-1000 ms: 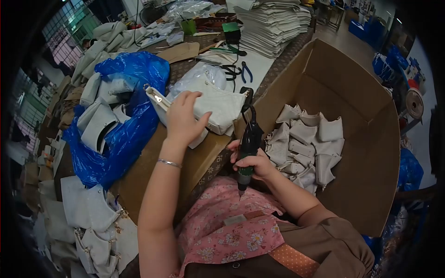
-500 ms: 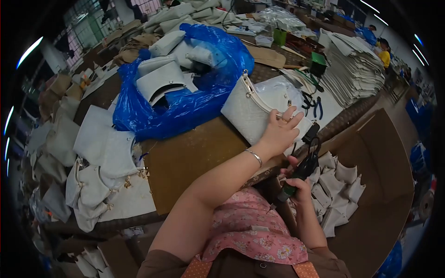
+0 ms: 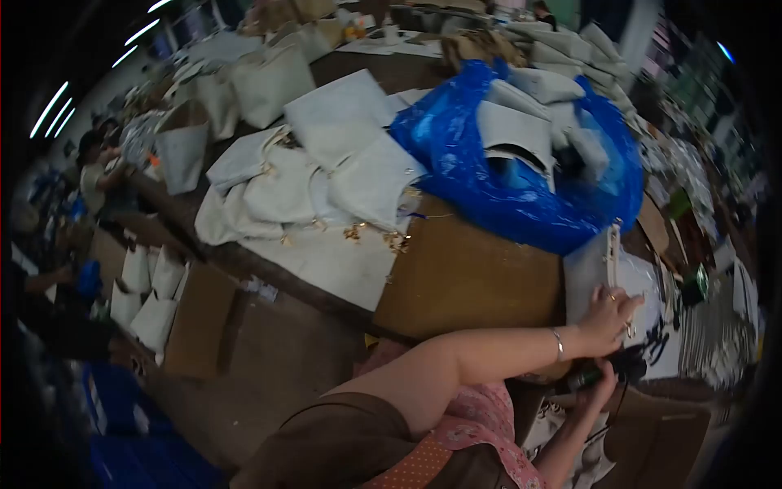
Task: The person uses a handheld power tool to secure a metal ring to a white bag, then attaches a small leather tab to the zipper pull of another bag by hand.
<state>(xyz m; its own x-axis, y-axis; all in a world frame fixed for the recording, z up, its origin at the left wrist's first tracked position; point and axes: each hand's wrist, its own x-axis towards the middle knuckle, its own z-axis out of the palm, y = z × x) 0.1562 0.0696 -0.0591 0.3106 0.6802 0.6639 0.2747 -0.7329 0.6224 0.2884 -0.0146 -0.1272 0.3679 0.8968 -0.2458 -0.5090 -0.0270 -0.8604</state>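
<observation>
A white handbag (image 3: 585,281) with a light strap lies on the table at the right. My left hand (image 3: 607,322), with a ring and a bracelet, is closed on its strap. Below it, my right hand (image 3: 601,385) is wrapped round a dark green and black electric screwdriver (image 3: 582,378); motion blur hides its tip. A large blue plastic bag (image 3: 521,208) stands behind the handbag, with several white bags in it. A brown board (image 3: 472,277) lies to the left of the handbag.
White bags with gold fittings (image 3: 281,191) are piled on the table's left. Flat pieces (image 3: 717,342) are stacked at the far right. Cardboard boxes stand at the lower right (image 3: 668,432) and left (image 3: 204,326). Another person (image 3: 102,175) is at the far left.
My view has swung left, so the table's things sit farther right in it. My left hand remains at the handbag and my right hand still holds the screwdriver.
</observation>
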